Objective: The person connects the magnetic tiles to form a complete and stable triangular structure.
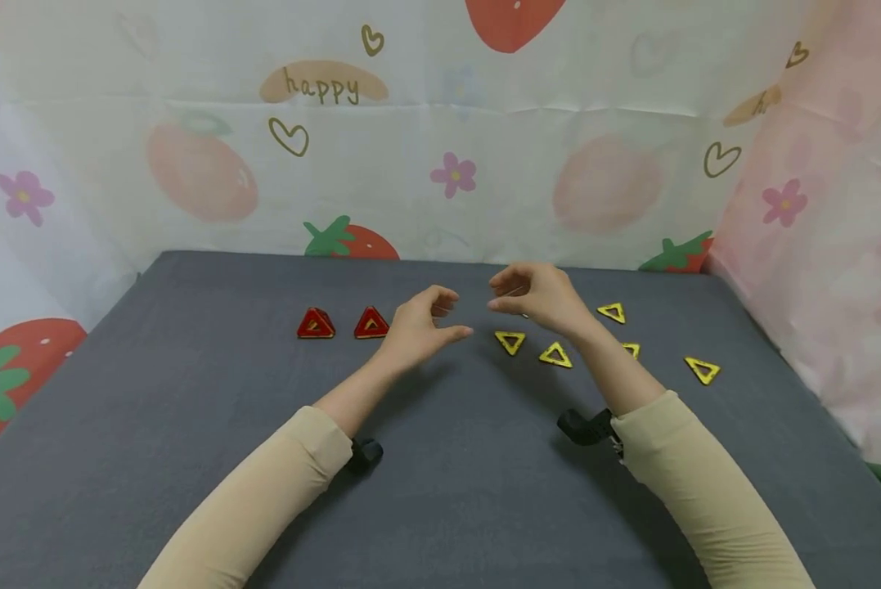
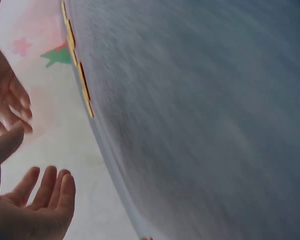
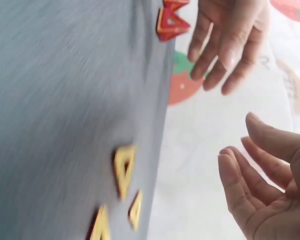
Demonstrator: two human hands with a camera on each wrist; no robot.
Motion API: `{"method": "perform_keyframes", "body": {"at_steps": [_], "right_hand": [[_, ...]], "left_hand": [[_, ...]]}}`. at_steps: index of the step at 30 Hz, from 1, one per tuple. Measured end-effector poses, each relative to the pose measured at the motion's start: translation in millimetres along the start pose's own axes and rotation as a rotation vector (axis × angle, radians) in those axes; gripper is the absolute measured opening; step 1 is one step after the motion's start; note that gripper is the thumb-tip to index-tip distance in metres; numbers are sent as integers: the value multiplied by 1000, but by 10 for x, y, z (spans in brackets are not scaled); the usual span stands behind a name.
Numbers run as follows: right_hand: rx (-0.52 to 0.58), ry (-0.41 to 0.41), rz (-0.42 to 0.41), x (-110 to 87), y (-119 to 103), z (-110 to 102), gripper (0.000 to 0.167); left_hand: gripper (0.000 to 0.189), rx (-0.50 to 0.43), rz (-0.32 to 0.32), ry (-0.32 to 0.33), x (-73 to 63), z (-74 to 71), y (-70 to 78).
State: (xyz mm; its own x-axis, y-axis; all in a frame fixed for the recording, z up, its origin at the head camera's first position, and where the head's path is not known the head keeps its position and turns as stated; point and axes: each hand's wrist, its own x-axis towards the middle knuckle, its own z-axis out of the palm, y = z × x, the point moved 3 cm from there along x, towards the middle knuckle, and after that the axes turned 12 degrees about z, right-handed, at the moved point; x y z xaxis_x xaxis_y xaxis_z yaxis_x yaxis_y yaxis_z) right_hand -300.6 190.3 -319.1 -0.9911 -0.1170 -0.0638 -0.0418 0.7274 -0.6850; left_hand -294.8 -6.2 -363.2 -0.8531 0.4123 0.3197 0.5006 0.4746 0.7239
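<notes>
Both hands hover over the dark grey table, palms toward each other with a gap between them. My left hand [image 1: 420,327] has loosely bent fingers and a thumb held apart, gripping nothing. Opposite it, my right hand [image 1: 539,298] is likewise empty, its fingers gently curved. Just left of the left hand stand two red triangular pieces with raised sides, one outer [image 1: 315,334] and one inner [image 1: 370,335]. Below the right hand lie flat yellow triangle frames, including a near one [image 1: 510,334] and another [image 1: 555,362]; one more is mostly hidden by that hand.
Further right lie more yellow triangles, one at the back [image 1: 613,307], one partly behind the right forearm [image 1: 631,347] and one at the far right [image 1: 694,372]. A printed cloth [image 1: 411,196] hangs behind the table [image 1: 190,409]. Each wrist wears a black device.
</notes>
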Motion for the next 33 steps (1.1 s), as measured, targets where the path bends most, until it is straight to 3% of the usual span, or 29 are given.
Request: {"method": "perform_keyframes", "body": {"at_steps": [6,16,19,23,27,33], "right_hand": [[-80,-3,27,-241,379,-281,35],[-199,-51,78,-687,992,-645,41],[-217,-69,100,-761,1158,-738,42],[-222,-123,114,-823,1342,-826,43],[-193,-213,122,-881,1492,-862,44],[-183,-300,145,-925,1619,-832,48]], "left_hand": [[59,-66,-28,-100,145,217,21],[58,-115,-20,-271,305,538,50],[60,-68,1,-306,383,650,-50],[61,33,6,-348,433,711,-80],[57,89,-25,-377,389,695,34],[50,128,-51,-354,345,707,119]]}}
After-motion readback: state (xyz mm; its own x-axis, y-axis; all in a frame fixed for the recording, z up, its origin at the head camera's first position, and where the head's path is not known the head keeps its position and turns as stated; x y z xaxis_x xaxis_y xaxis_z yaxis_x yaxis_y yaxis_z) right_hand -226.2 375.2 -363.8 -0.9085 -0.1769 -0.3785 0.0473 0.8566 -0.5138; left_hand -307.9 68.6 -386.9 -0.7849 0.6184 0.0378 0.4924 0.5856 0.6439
